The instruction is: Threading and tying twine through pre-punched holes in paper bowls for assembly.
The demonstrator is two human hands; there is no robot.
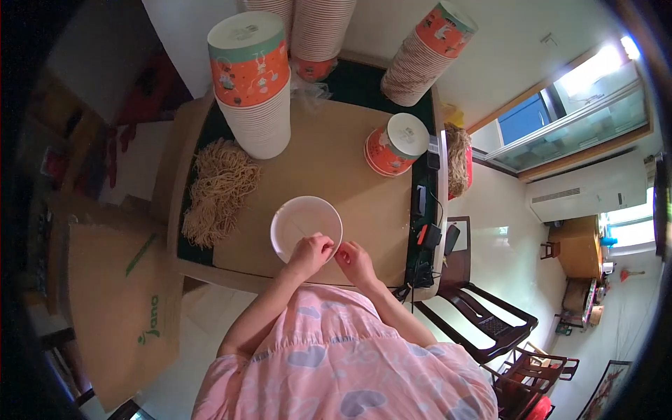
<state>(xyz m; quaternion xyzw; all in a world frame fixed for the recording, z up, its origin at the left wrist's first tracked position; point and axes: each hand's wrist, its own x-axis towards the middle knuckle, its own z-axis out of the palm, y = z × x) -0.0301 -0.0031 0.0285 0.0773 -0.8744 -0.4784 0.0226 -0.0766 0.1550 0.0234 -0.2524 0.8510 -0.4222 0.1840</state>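
Note:
A round paper bucket (285, 210) stands near the front edge of the table, its white inside facing up. My left hand (313, 252) reaches over its near rim with fingers pinched together. Just outside the rim, on the right, my right hand (355, 262) has its fingers curled closed. A faint thin line shows inside the bucket by my left fingers. Whatever sits between the fingers of either hand is too small to make out. To the left of the bucket lies a loose heap of tan twine (220, 189).
A tall stack of orange-and-white paper buckets (259, 126) stands back left, with another tilted stack (427, 59) back right. A short upside-down stack (392, 150) is nearer. Cables and small black devices (420, 273) line the right edge. A cardboard box (119, 301) stands left.

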